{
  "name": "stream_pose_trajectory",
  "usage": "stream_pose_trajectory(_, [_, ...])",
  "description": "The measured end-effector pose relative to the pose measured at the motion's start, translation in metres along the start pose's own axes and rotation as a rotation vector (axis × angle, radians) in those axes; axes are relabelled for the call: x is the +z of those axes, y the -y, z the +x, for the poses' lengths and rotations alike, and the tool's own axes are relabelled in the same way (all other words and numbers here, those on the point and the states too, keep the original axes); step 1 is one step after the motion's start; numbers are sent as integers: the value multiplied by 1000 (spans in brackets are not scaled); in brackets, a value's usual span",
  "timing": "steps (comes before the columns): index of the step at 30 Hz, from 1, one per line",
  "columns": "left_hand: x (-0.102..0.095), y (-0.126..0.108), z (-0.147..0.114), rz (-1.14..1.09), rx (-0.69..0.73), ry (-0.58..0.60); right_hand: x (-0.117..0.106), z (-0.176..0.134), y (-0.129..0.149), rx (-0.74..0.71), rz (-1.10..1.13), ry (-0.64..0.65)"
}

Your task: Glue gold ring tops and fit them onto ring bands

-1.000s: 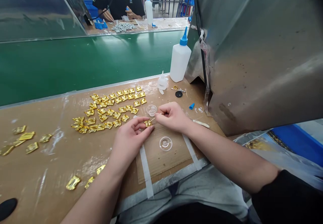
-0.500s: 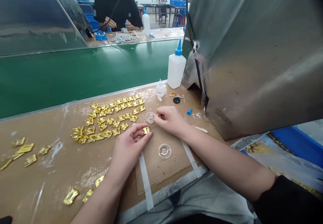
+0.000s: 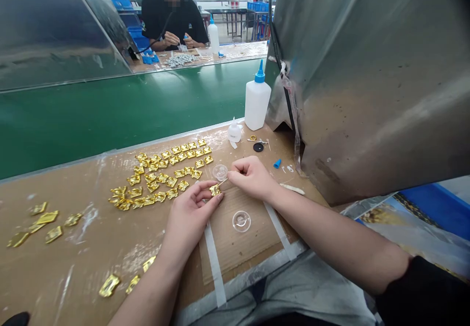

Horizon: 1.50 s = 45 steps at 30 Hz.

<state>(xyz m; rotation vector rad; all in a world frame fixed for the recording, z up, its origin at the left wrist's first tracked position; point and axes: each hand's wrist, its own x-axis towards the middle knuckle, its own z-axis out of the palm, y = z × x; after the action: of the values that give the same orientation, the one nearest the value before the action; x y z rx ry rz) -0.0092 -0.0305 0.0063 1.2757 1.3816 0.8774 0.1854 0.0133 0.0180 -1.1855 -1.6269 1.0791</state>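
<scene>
Between the fingertips and thumb of my left hand (image 3: 196, 206) is a small shiny gold piece (image 3: 215, 190). My right hand (image 3: 249, 176) pinches a thin pale stick (image 3: 223, 181), its tip at the gold piece's upper right edge. Just behind the fingers stands a small clear cup (image 3: 220, 172). A second clear cup (image 3: 241, 221) sits on the taped cardboard sheet (image 3: 235, 257) in front of me. To the left, rows of similar gold pieces (image 3: 160, 197) lie on the brown work surface.
A large white bottle (image 3: 257, 103) with a blue nozzle and a small white bottle (image 3: 234, 132) stand at the back. A black disc (image 3: 258, 147) and a blue cap (image 3: 277, 163) lie at right, beside a metal panel (image 3: 367, 96). A co-worker (image 3: 174, 20) sits across the green belt (image 3: 110, 125).
My right hand has brought the stick from the rear clear cup to the gold piece. My left hand still holds that piece. The whole view has shifted slightly.
</scene>
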Motion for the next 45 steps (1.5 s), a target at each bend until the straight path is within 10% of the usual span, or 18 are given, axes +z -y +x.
stream_pose_trajectory(45, [0, -1, -1, -6, 12, -13, 2, -1, -3, -3, -5, 86])
